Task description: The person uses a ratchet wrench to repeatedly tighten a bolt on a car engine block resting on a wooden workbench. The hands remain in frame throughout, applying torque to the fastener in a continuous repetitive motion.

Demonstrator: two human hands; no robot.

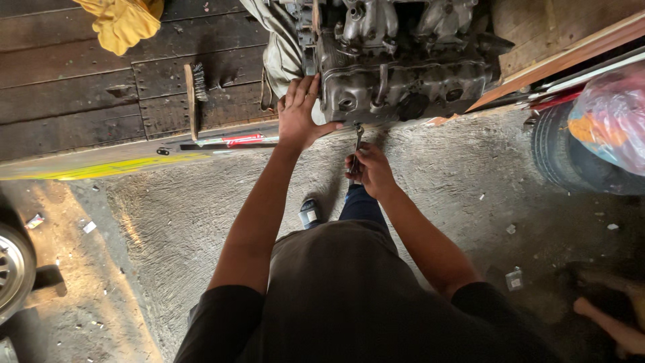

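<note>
- The concrete floor (pixel 201 202) is rough and grey, littered with small scraps; a yellow painted stripe (pixel 101 168) runs along its edge beside a platform of dark wooden planks (pixel 74 87).
- An engine block (pixel 403 60), grimy cast metal, sits at the platform's edge, just above the person's hands.
- A black tyre (pixel 561 151) lies at the right, with a translucent plastic bag (pixel 611 114) resting on it.
- Part of a car wheel (pixel 10 269) shows at the left edge.
- A yellow cloth (pixel 121 23) lies on the planks at the top left.
- A wire brush (pixel 195 94) with a wooden handle lies on the planks, well apart from the engine.
- The left hand (pixel 299 114) presses flat, fingers spread, against the engine block's left side.
- The right hand (pixel 369 168) is clamped around the handle of a wrench (pixel 356 144), held upright just below the engine block, its head meeting the block's lower edge.
</note>
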